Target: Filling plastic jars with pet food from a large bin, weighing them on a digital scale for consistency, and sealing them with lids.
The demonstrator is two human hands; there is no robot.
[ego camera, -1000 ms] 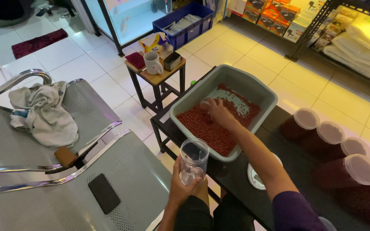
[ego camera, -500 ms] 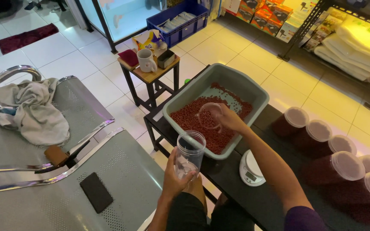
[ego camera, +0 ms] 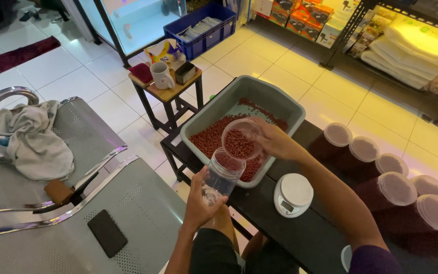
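Two containers are in my hands over the near edge of the grey tub (ego camera: 280, 104): my right hand (ego camera: 275, 142) has its fingers wrapped around a small clear cup (ego camera: 240, 138) heaped with reddish-brown pellets, tipped toward the mouth of the clear plastic jar (ego camera: 222, 175), which my left hand (ego camera: 201, 203) clamps around its lower half, fingers closed on the wall. The jar leans against the tub's near rim, tilted up toward the cup, and already shows pellets in its upper part. Most of the loose pellets (ego camera: 211, 137) lie spread across the tub floor behind the cup. Just right of the tub's near corner sits a small white digital scale (ego camera: 293, 194) on the black table (ego camera: 264, 213), and further right stands a row of filled, lidded jars (ego camera: 396, 185). I judge the risk to be spillage: the cup's mouth looks about as wide as the jar's, so a fast tip could send pellets over the lip, onto the table or floor rather than back into the tub, since the jar hangs partly outside the rim.
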